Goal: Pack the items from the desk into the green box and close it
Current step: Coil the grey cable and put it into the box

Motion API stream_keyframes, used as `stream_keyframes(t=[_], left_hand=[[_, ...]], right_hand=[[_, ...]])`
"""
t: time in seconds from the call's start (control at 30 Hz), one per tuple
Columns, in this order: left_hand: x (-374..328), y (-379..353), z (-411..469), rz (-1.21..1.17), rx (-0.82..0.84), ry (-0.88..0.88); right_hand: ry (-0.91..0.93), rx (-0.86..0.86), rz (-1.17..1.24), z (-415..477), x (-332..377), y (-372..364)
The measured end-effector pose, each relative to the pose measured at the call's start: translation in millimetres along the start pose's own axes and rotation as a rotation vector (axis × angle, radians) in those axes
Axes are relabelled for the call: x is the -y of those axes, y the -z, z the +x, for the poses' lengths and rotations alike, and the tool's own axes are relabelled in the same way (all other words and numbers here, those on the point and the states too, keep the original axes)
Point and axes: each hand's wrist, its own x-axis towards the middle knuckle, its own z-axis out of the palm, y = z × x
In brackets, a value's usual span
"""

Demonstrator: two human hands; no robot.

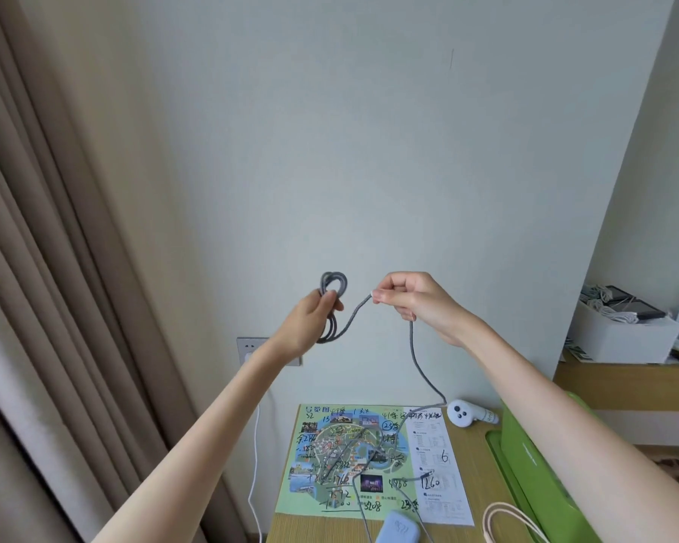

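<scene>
Both hands are raised in front of the wall. My left hand grips a small coil of grey braided cable, loops sticking out above and below the fist. My right hand pinches the same cable a short way along; the rest hangs down to the desk and trails over a printed map sheet. The green box stands open at the desk's right edge, partly hidden by my right forearm. A pale blue power bank lies at the desk's near edge, and a cream cable loop lies beside the box.
A white controller rests at the back of the wooden desk. A wall socket with a white cord hangs left of the desk. Beige curtains fill the left. A shelf at right carries a white box of cables.
</scene>
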Motion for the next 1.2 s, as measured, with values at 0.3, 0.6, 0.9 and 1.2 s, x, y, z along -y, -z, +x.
stream_keyframes(t=[0.3, 0.6, 0.9, 1.2], left_hand=[[-22, -15, -11, 0.068, 0.265, -0.044], [-30, -17, -13, -0.106, 0.282, 0.041], [-32, -7, -7, -0.237, -0.003, 0.038], [-42, -19, -9, -0.286, 0.021, -0.056]], right_hand=[[0.21, -0.191, -0.076, 11, -4, -10], [0.169, -0.273, -0.006, 14, -9, -15], [0.054, -0.183, -0.024, 8, -25, -22], [-0.119, 0.027, 0.231, 9, -11, -36]])
